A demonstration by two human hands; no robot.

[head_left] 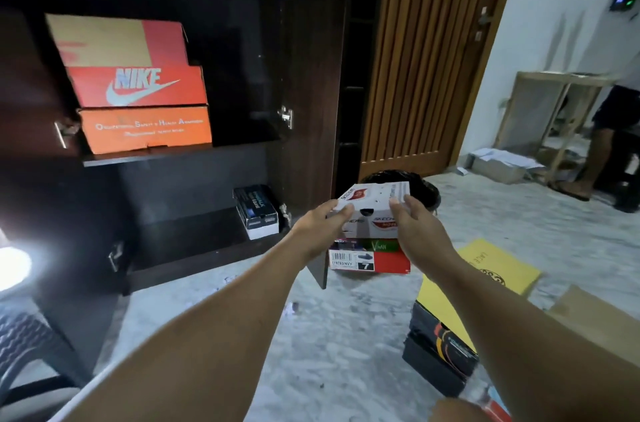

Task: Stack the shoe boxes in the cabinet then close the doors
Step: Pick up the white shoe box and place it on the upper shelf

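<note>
Both my hands hold a white Skechers shoe box [375, 200] above a floor pile by the open right cabinet door [311, 82]. My left hand [322, 224] grips its left side and my right hand [414, 224] grips its right side. Under it lie a green box [379, 245] and a red and white box [381, 262]. Three boxes are stacked on the upper shelf [173, 155] of the dark cabinet: a tan and red box [117, 41], a red Nike box [138, 86] and an orange box [145, 129]. A small black box [256, 212] stands on the lower shelf.
A yellow-lidded box [485, 272] on black boxes [440, 352] and a brown carton [595, 321] lie on the marble floor at right. A black basket [426, 186] sits behind the pile. Another person [613, 131] stands far right by a wooden frame. A bright lamp [10, 266] glares at left.
</note>
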